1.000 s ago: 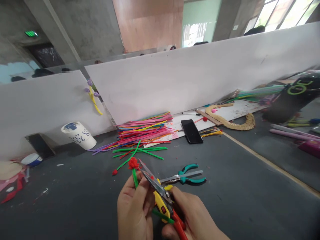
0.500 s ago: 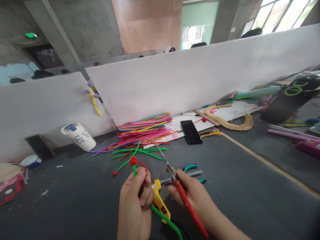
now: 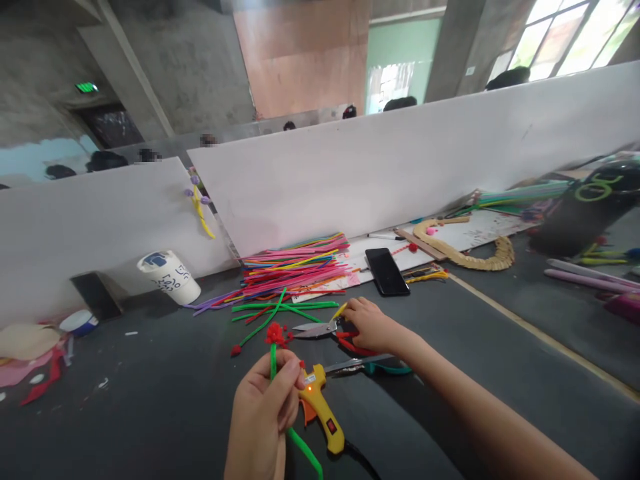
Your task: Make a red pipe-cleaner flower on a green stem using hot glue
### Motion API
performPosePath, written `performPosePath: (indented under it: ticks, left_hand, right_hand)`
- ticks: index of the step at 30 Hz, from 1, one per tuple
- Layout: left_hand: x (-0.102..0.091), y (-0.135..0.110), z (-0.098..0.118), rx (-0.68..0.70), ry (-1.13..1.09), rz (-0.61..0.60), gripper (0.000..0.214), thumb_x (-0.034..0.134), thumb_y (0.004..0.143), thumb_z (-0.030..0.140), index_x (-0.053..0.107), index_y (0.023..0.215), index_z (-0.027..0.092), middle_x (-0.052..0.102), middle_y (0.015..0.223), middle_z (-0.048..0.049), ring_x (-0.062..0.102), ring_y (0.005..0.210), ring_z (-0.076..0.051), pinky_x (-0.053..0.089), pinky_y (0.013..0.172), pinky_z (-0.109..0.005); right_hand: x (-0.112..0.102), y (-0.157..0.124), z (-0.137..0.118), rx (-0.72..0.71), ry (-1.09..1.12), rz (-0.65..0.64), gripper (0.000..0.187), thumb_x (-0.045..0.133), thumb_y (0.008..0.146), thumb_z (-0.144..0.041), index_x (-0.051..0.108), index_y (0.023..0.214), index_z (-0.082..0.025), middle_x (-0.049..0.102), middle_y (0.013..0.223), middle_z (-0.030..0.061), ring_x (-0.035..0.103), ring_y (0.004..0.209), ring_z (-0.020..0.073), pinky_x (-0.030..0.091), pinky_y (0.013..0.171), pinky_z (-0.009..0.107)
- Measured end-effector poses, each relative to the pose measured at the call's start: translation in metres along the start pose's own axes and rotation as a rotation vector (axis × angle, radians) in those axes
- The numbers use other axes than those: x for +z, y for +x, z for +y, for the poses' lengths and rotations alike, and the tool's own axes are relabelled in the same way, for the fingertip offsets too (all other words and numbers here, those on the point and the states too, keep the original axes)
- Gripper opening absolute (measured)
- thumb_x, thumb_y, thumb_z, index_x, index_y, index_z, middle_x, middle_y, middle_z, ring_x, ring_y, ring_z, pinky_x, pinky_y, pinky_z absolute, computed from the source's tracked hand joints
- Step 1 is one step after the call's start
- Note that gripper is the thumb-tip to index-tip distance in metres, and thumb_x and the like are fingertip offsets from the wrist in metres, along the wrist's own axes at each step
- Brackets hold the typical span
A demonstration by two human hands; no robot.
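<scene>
My left hand (image 3: 263,417) is closed around a green pipe-cleaner stem (image 3: 273,360) topped with a small red flower (image 3: 275,333), which it holds upright. My right hand (image 3: 369,325) reaches forward and its fingers curl on the red handles of a pair of scissors (image 3: 317,328). The scissors lie low on the dark table with their blades pointing left. A yellow glue gun (image 3: 320,408) with its light on lies on the table between my hands. Just right of the gun lies a teal-handled tool (image 3: 373,365).
A pile of coloured pipe cleaners (image 3: 295,267) lies ahead, with loose green ones (image 3: 285,308) in front. A black phone (image 3: 386,271), a tipped white paper cup (image 3: 170,277) and a beige braided piece (image 3: 467,252) sit along the white partition boards (image 3: 400,160). A black object (image 3: 583,210) stands at right.
My right hand has taken the scissors away from the flower and carried them forward, down to the table. My left hand still holds the stem upright.
</scene>
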State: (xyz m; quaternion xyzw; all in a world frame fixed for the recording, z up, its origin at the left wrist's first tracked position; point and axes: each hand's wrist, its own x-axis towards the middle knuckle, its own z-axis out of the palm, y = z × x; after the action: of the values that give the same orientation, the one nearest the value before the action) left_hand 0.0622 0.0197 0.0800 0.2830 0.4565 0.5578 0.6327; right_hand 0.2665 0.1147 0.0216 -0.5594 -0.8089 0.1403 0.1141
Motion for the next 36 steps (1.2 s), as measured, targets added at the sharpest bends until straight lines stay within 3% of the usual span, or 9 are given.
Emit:
performPosePath:
  ticks: [2, 4, 6, 8, 10, 17, 21, 31, 36]
  left_hand:
    - [-0.001, -0.001, -0.002, 0.019, 0.018, 0.032, 0.028, 0.087, 0.059, 0.033, 0.068, 0.063, 0.013, 0.059, 0.051, 0.0047, 0.027, 0.034, 0.004, 0.020, 0.035, -0.009]
    - [0.001, -0.001, -0.003, 0.030, 0.029, 0.061, 0.030, 0.089, 0.055, 0.033, 0.068, 0.062, 0.014, 0.061, 0.052, 0.0040, 0.037, 0.037, 0.002, 0.028, 0.038, -0.008]
    - [0.004, -0.001, -0.004, 0.038, 0.031, 0.076, 0.031, 0.091, 0.051, 0.034, 0.070, 0.061, 0.014, 0.061, 0.051, 0.0037, 0.047, 0.042, -0.002, 0.036, 0.042, -0.010]
    - [0.006, 0.000, -0.005, 0.036, 0.031, 0.082, 0.032, 0.092, 0.048, 0.034, 0.072, 0.064, 0.015, 0.063, 0.053, 0.0026, 0.052, 0.047, -0.005, 0.040, 0.045, -0.011]
    - [0.007, 0.000, -0.005, 0.029, 0.036, 0.086, 0.034, 0.092, 0.047, 0.036, 0.073, 0.067, 0.015, 0.066, 0.056, 0.0009, 0.054, 0.049, -0.006, 0.042, 0.046, -0.012]
    - [0.008, -0.009, -0.004, 0.059, 0.045, 0.130, 0.034, 0.092, 0.047, 0.035, 0.074, 0.067, 0.015, 0.065, 0.056, 0.0010, 0.055, 0.052, -0.008, 0.045, 0.052, -0.013]
    - [0.012, -0.011, -0.003, 0.108, 0.077, 0.132, 0.037, 0.092, 0.046, 0.039, 0.075, 0.070, 0.016, 0.062, 0.055, 0.0021, 0.053, 0.054, -0.008, 0.046, 0.054, -0.015]
    - [0.014, -0.013, -0.001, 0.106, 0.066, 0.107, 0.036, 0.090, 0.050, 0.043, 0.073, 0.064, 0.015, 0.051, 0.049, 0.0059, 0.025, 0.041, 0.000, 0.021, 0.038, -0.009]
    - [0.009, -0.019, 0.001, 0.149, 0.129, 0.098, 0.036, 0.082, 0.060, 0.052, 0.075, 0.069, 0.018, 0.060, 0.056, 0.0001, 0.040, 0.045, -0.004, 0.030, 0.040, -0.013]
  right_hand:
    - [-0.019, -0.012, -0.018, -0.039, 0.040, 0.086, 0.021, 0.063, 0.090, -0.025, 0.063, 0.108, -0.014, 0.061, 0.119, 0.0121, 0.056, 0.112, 0.0270, 0.044, 0.098, 0.049]
    - [-0.039, -0.030, -0.043, -0.094, 0.115, 0.172, 0.015, 0.059, 0.090, -0.016, 0.062, 0.105, -0.016, 0.063, 0.113, 0.0101, 0.054, 0.114, 0.0230, 0.041, 0.101, 0.039]
    - [-0.054, -0.047, -0.069, -0.190, 0.224, 0.205, 0.010, 0.060, 0.090, -0.016, 0.061, 0.099, -0.021, 0.066, 0.101, 0.0019, 0.059, 0.099, 0.0146, 0.047, 0.088, 0.025]
    - [-0.061, -0.060, -0.090, -0.380, 0.483, 0.274, 0.009, 0.061, 0.088, -0.014, 0.062, 0.096, -0.018, 0.066, 0.095, 0.0020, 0.060, 0.091, 0.0138, 0.048, 0.081, 0.023]
    - [-0.060, -0.065, -0.100, -0.420, 0.534, 0.338, 0.005, 0.060, 0.089, -0.012, 0.062, 0.092, -0.015, 0.064, 0.091, 0.0039, 0.058, 0.085, 0.0143, 0.047, 0.076, 0.023]
    - [-0.047, -0.063, -0.100, -0.423, 0.550, 0.350, 0.013, 0.054, 0.090, -0.007, 0.064, 0.094, -0.013, 0.062, 0.088, 0.0062, 0.056, 0.082, 0.0160, 0.047, 0.074, 0.025]
    - [-0.046, -0.066, -0.104, -0.477, 0.505, 0.464, 0.016, 0.051, 0.091, -0.010, 0.064, 0.100, -0.014, 0.063, 0.093, 0.0084, 0.056, 0.085, 0.0183, 0.048, 0.077, 0.030]
    - [-0.038, -0.062, -0.100, -0.499, 0.454, 0.557, 0.019, 0.047, 0.096, -0.013, 0.066, 0.099, -0.014, 0.064, 0.086, 0.0079, 0.056, 0.078, 0.0168, 0.048, 0.072, 0.028]
    - [-0.058, -0.065, -0.098, -0.369, 0.712, 0.502, 0.016, 0.054, 0.087, -0.006, 0.065, 0.085, -0.018, 0.064, 0.081, 0.0018, 0.059, 0.078, 0.0125, 0.048, 0.070, 0.021]
